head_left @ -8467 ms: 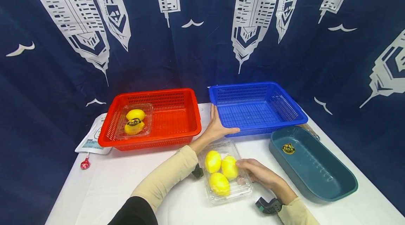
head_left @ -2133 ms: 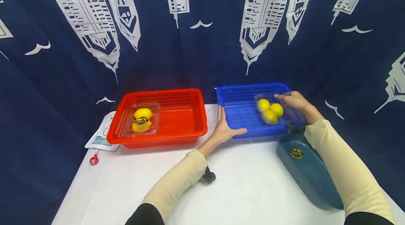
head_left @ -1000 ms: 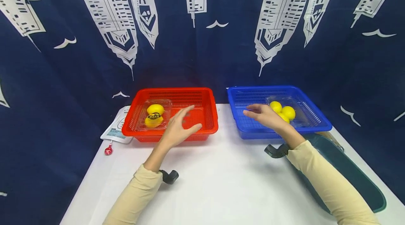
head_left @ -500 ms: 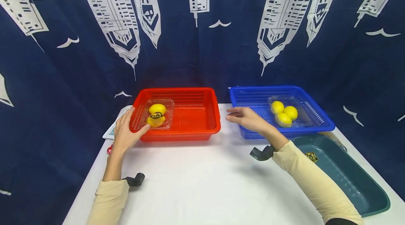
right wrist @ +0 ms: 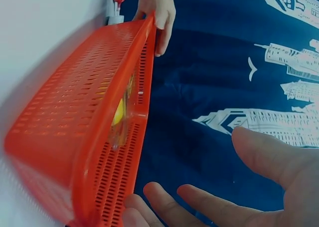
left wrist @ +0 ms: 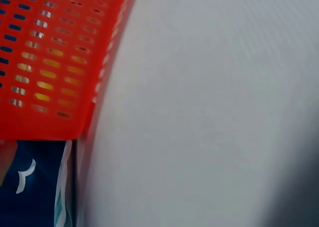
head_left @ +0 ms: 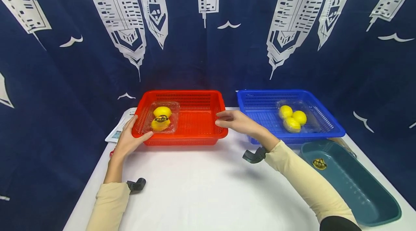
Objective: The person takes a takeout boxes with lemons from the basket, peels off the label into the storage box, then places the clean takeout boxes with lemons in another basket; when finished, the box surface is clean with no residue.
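Note:
A red basket (head_left: 182,140) stands at the back left of the white table (head_left: 201,187), with a clear box of lemons (head_left: 160,121) in its left end. My left hand (head_left: 136,131) holds the basket's front left corner, fingers over the rim and thumb on the front wall. My right hand (head_left: 224,119) reaches with straight, spread fingers at the basket's right rim and holds nothing. In the right wrist view the right fingers (right wrist: 209,207) hover beside the red basket (right wrist: 75,127), and the left hand (right wrist: 158,12) grips its far end.
A blue basket (head_left: 260,110) at the back right holds a clear box with three lemons (head_left: 292,118). A teal tray (head_left: 357,187) lies along the table's right edge. A paper packet (head_left: 117,131) sits left of the red basket. A dark printed curtain hangs behind.
My right hand set the box of three lemons into the blue basket, let go and moved left to the red basket. My left hand left the blue basket and took the red basket's left corner.

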A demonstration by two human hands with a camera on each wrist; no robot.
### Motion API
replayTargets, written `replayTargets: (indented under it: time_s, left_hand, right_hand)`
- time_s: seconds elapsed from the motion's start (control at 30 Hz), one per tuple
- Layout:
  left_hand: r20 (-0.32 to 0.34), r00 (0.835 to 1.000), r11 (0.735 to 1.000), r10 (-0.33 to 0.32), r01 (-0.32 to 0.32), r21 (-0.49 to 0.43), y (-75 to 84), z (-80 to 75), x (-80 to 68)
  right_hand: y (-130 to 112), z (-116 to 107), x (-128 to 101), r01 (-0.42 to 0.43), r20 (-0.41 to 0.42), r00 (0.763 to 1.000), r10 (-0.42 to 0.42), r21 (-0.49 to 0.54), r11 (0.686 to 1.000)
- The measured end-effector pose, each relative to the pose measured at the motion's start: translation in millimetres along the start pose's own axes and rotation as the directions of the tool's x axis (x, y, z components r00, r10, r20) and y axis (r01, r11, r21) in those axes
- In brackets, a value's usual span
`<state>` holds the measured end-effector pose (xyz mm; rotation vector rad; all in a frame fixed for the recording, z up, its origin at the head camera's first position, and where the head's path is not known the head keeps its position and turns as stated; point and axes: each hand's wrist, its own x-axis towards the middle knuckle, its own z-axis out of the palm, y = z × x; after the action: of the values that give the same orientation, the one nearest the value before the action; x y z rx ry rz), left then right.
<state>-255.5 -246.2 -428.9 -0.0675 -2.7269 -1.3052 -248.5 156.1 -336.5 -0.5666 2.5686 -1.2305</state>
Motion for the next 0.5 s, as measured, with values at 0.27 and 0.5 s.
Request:
replayTargets:
  time_s: [0.27, 0.5]
  left_hand:
    - [0.005, 1.0, 1.0, 0.01, -0.01, -0.019, -5.6, -2.3, 1.8]
    - [0.005, 1.0, 1.0, 0.024, -0.024, -0.003, -8.8, -1.6, 3.4]
  right_hand:
    - [-13, 3, 19, -0.03, 0.047, 0.998, 0.03, 0.007, 1.0]
    - [-15, 5, 38, -0.046, 0.057, 0.997, 0.046, -0.003, 0.999]
